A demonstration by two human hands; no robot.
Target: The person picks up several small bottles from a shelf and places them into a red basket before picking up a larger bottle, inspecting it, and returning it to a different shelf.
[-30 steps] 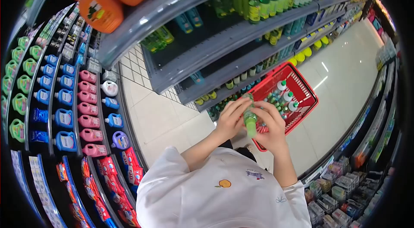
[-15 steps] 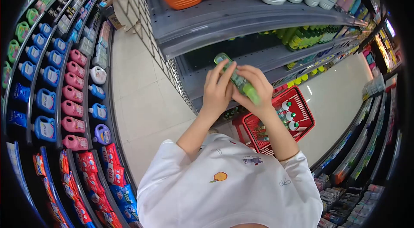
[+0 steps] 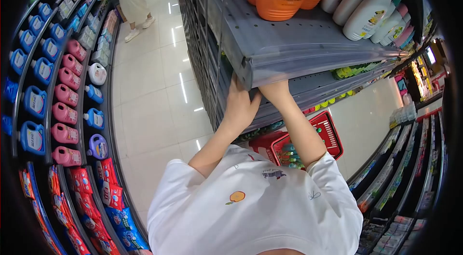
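Where the shelf [image 3: 308, 47] juts out, both hands reach under its lip; left hand [image 3: 239, 105] partly visible, right hand [image 3: 272, 92] mostly hidden; grip indeterminable; no bottle visible; basket [image 3: 333, 132] sits below on the floor.

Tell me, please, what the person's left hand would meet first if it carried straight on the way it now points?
The left hand points up under the grey shelf edge, fingertips already hidden behind it. It would most likely meet that shelf's underside or the shelf space behind first; depth is unclear, and the bottle is not visible.
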